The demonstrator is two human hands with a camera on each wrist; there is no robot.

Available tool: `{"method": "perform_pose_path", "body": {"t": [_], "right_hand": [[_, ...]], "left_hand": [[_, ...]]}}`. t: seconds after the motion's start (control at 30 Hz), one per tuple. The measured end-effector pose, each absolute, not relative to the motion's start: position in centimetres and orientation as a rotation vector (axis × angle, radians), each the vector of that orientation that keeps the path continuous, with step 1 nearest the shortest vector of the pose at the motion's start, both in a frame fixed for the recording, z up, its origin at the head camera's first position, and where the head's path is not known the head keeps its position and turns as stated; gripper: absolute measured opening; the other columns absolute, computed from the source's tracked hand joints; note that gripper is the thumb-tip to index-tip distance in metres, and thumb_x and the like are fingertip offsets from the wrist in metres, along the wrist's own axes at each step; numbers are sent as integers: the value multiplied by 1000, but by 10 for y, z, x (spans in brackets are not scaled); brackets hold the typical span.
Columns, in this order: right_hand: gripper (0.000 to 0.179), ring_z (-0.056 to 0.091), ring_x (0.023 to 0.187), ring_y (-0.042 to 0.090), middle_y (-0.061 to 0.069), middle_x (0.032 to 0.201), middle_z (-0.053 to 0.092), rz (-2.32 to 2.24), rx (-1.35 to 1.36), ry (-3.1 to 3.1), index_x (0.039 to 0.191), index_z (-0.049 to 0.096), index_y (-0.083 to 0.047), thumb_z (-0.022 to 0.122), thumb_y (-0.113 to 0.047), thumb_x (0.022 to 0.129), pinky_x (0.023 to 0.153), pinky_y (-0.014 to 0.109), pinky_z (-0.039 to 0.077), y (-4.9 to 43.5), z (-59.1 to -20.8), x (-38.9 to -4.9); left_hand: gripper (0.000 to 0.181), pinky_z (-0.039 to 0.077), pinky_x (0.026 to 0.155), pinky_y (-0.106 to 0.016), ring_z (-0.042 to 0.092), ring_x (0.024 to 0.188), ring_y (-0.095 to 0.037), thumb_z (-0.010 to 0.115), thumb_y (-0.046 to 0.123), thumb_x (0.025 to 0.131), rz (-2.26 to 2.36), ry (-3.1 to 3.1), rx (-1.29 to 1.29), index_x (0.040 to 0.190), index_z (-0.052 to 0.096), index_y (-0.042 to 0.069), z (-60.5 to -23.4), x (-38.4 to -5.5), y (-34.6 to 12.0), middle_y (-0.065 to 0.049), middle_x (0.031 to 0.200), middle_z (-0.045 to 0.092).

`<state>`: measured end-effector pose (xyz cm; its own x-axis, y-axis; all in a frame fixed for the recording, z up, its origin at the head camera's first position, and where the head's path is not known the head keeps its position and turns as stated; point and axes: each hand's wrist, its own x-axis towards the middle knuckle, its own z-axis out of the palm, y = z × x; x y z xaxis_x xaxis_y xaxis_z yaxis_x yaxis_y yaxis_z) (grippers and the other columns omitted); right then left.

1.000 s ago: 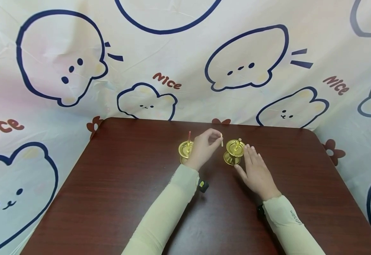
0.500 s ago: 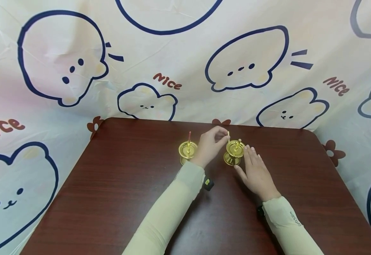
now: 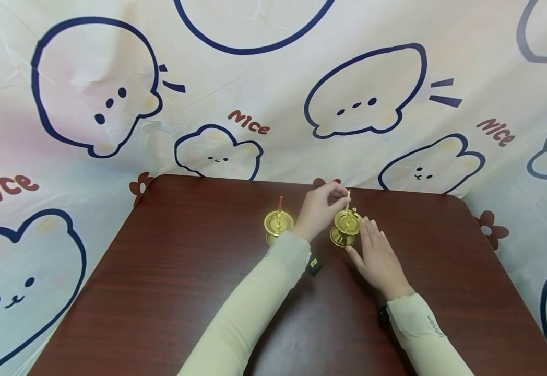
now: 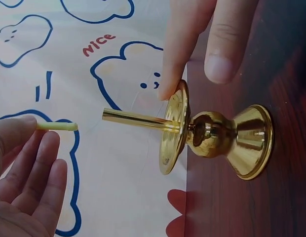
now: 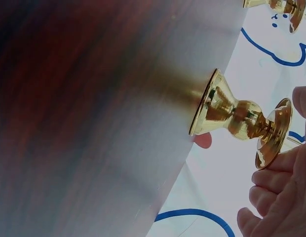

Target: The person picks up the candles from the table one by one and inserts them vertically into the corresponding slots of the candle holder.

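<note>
My left hand (image 3: 318, 213) pinches a thin pale yellow candle (image 4: 59, 127) between thumb and fingertips. It is held over a brass candlestick (image 3: 342, 238), which stands upright on the table. The left wrist view shows a gap between the candle's lower end and the candlestick's narrow tube (image 4: 135, 119). At the candlestick's right side is my right hand (image 3: 380, 261), fingers extended, with a fingertip at the rim of the drip dish (image 4: 172, 133). In the right wrist view the fingers (image 5: 274, 180) lie along that dish.
A second brass candlestick (image 3: 278, 223) with a red candle (image 3: 280, 203) stands to the left, close to my left wrist. The dark wooden table (image 3: 170, 271) ends at a patterned cloth backdrop (image 3: 283, 89) behind both candlesticks.
My left hand has moved right with the yellow candle, from beside the right candlestick to over its tube. The right hand has stayed at the dish.
</note>
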<state>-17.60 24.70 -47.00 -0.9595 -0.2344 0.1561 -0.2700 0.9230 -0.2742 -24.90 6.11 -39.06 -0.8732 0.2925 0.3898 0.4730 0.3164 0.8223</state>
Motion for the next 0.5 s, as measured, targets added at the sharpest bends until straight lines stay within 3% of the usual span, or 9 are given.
{"method": "perform_pose_path", "body": {"t": [0.23, 0.5], "right_hand": [[77, 19, 151, 44, 29, 162, 22, 457, 393, -2946, 156, 22, 9, 55, -38, 104, 119, 60, 20, 247, -472, -175], [77, 18, 151, 44, 29, 162, 22, 468, 396, -2947, 156, 22, 10, 54, -38, 105, 119, 60, 19, 247, -471, -175]], "left_hand": [[12, 52, 82, -15, 70, 90, -8, 71, 17, 97, -1555, -2458, -697, 106, 71, 9, -389, -249, 66, -1, 100, 75], [13, 51, 81, -14, 70, 90, -9, 71, 16, 97, -1544, -2477, -690, 107, 71, 8, -390, -253, 70, -1, 100, 75]]}}
